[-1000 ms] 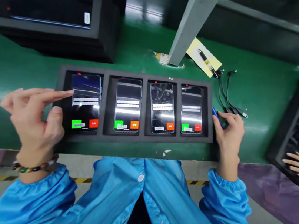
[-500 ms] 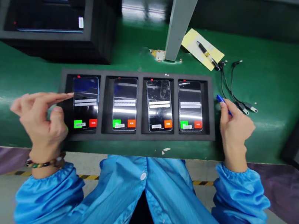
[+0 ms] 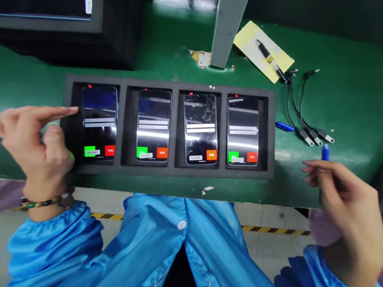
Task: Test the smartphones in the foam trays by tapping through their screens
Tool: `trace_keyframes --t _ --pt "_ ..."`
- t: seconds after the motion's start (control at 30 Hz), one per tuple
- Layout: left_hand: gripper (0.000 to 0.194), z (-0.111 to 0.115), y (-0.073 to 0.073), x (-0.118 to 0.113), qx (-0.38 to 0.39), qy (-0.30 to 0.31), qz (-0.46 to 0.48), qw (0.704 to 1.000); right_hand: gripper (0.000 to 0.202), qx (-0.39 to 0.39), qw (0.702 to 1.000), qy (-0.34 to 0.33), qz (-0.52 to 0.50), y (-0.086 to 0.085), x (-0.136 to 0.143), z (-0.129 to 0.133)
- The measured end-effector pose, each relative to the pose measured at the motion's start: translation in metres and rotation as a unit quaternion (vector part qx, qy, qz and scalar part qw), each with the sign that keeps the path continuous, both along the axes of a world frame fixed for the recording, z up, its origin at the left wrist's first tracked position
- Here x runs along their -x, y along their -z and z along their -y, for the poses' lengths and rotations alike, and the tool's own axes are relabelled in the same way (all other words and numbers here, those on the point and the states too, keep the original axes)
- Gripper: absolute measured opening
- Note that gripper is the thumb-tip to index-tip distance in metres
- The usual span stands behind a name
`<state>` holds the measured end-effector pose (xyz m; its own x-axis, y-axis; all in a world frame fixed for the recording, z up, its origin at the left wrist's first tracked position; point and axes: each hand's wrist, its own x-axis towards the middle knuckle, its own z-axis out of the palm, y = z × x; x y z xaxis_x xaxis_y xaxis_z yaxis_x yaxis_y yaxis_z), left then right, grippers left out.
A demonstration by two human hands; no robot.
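Observation:
A dark foam tray (image 3: 190, 172) holds several phones in a row, lit with green and red or orange blocks. My left hand (image 3: 39, 140) is at the tray's left end, fingers stretched out and holding nothing, the fingertips by the leftmost phone (image 3: 100, 118). My right hand (image 3: 351, 205) is off the tray's right side, its fingers closed around a slim blue pen (image 3: 326, 153) that points up. A short blue piece, like a pen cap (image 3: 285, 127), lies beside the tray's right edge.
Short black cables (image 3: 299, 109) lie right of a yellow paper (image 3: 246, 39) with a black pen (image 3: 270, 60) on it. A grey post (image 3: 230, 24) rises behind the tray. Stacked dark foam trays (image 3: 97, 19) fill the upper left; another dark tray stands at the right edge.
My right hand has moved right and toward me with the blue pen, and the short blue piece now lies on the table. The view has shifted slightly; my left hand keeps its pose.

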<state>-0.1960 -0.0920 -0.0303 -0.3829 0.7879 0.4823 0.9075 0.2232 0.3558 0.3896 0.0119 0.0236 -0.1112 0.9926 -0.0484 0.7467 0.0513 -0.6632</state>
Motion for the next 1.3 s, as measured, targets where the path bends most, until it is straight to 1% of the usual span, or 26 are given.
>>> trace_keyframes --t 0.03,0.1,0.13,0.17,0.2,0.23,0.27,0.3,0.33,0.37,0.4,0.43,0.5,0.57,0.73,0.83,1.03,1.17,1.3 --pt "0.051 0.001 0.0 0.0 0.004 0.0 -0.006 1.0 0.028 0.006 0.996 0.013 -0.087 -0.001 0.003 0.002" --pt "0.051 0.003 -0.003 -0.008 0.002 0.0 -0.016 1.0 0.031 -0.024 0.969 0.021 -0.243 0.003 0.018 0.004" --pt "0.05 0.003 -0.004 -0.017 0.0 0.012 -0.021 1.0 0.033 -0.056 0.953 0.019 -0.296 0.008 0.03 0.004" --pt "0.047 0.002 -0.006 -0.03 -0.009 0.033 -0.021 0.999 0.036 -0.095 0.94 0.017 -0.329 0.014 0.044 0.005" --pt "0.043 0.001 -0.008 -0.048 -0.019 0.068 -0.017 0.997 0.04 -0.119 0.931 0.02 -0.346 0.021 0.058 0.006" --pt "0.04 -0.002 -0.009 -0.07 -0.009 0.132 -0.015 0.991 0.047 -0.127 0.925 0.028 -0.357 0.028 0.072 0.006" --pt "0.036 -0.006 -0.01 -0.094 -0.01 0.199 0.001 0.98 0.05 -0.118 0.926 0.034 -0.358 0.035 0.085 0.007" --pt "0.035 -0.011 -0.011 -0.119 0.014 0.287 0.008 0.958 0.048 -0.102 0.93 0.045 -0.349 0.041 0.094 0.008" --pt "0.035 -0.017 -0.011 -0.144 0.032 0.379 0.002 0.925 0.044 -0.083 0.939 0.055 -0.33 0.046 0.101 0.008" --pt "0.035 -0.022 -0.011 -0.167 0.034 0.439 -0.004 0.898 0.039 -0.065 0.948 0.062 -0.305 0.05 0.106 0.009" --pt "0.031 -0.028 -0.01 -0.186 0.026 0.473 0.004 0.881 0.036 -0.054 0.956 0.069 -0.279 0.052 0.108 0.009" --pt "0.028 -0.032 -0.009 -0.202 0.016 0.493 0.008 0.87 0.034 -0.049 0.963 0.076 -0.255 0.053 0.108 0.01" --pt "0.024 -0.039 -0.008 -0.218 0.003 0.499 0.016 0.866 0.034 -0.048 0.969 0.082 -0.23 0.053 0.106 0.01" --pt "0.022 -0.042 -0.007 -0.221 0.003 0.49 0.02 0.871 0.035 -0.057 0.969 0.089 -0.223 0.052 0.104 0.011" --pt "0.025 -0.04 -0.007 -0.212 0.004 0.485 0.039 0.873 0.05 -0.093 0.972 0.092 -0.198 0.054 0.104 0.016" --pt "0.03 -0.039 -0.007 -0.213 0.008 0.486 0.042 0.873 0.051 -0.082 0.976 0.083 -0.185 0.057 0.105 0.017" --pt "0.021 -0.04 -0.007 -0.214 0.002 0.48 0.031 0.877 0.052 -0.071 0.986 0.076 -0.128 0.057 0.104 0.015" --pt "0.022 -0.04 -0.007 -0.214 0.004 0.48 0.032 0.877 0.052 -0.077 0.99 0.069 -0.097 0.056 0.105 0.014" --pt "0.022 -0.04 -0.007 -0.215 0.004 0.482 0.035 0.876 0.051 -0.083 0.99 0.06 -0.095 0.057 0.103 0.014"
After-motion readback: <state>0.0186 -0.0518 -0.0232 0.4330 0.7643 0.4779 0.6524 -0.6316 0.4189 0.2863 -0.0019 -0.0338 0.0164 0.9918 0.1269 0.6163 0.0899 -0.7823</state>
